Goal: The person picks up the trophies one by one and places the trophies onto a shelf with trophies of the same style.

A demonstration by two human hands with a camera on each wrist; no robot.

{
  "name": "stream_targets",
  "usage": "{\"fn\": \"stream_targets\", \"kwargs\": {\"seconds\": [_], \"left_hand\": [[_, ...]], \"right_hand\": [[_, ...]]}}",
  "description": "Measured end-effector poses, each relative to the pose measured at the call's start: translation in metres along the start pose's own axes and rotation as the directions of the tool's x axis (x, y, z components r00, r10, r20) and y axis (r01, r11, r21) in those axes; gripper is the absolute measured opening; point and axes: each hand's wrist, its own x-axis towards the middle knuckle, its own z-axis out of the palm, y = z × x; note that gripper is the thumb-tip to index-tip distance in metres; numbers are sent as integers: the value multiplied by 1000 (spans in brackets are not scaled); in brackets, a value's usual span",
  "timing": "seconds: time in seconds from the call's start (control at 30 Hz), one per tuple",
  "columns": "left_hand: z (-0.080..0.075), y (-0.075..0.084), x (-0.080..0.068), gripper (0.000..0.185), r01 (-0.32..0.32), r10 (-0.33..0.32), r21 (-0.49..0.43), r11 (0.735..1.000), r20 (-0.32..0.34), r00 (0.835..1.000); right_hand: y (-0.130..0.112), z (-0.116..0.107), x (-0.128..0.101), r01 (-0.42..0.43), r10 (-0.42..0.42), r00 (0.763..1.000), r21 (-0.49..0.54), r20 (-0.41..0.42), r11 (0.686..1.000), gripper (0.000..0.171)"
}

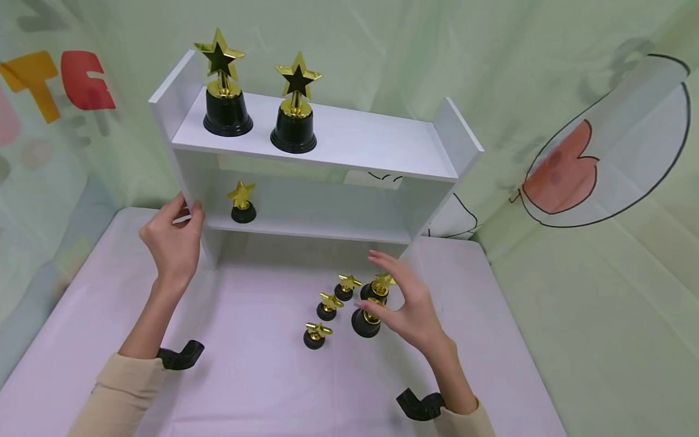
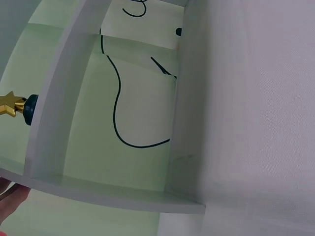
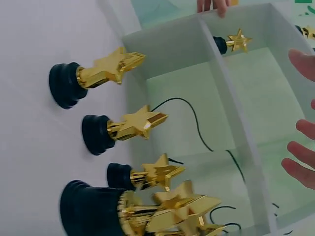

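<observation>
- I am watching the left hand [image 1: 173,243] gripping the left side panel of the white shelf [image 1: 327,142], fingers curled round its front edge.
- The right hand [image 1: 406,306] is hovering with fingers spread and relaxed, holding nothing.
- Just beneath its fingertips two larger star trophies [image 1: 371,306] are standing on the table [image 1: 256,376]; I cannot tell whether it is touching them.
- Three small star trophies [image 1: 329,311] are standing in a slanting row just left of them, near the hand.
</observation>
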Motion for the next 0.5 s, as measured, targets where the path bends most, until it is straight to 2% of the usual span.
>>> {"fn": "stream_targets", "kwargs": {"seconds": [0.27,0.5], "left_hand": [[2,-2,0,23,6,-6,3,1000,-5,1000],[2,-1,0,23,25,-25,7,1000,-8,1000]], "right_hand": [[11,14,-34,-130,133,990,-63,45,990,91],[26,27,-62,-307,312,948,-79,61,949,106]]}}
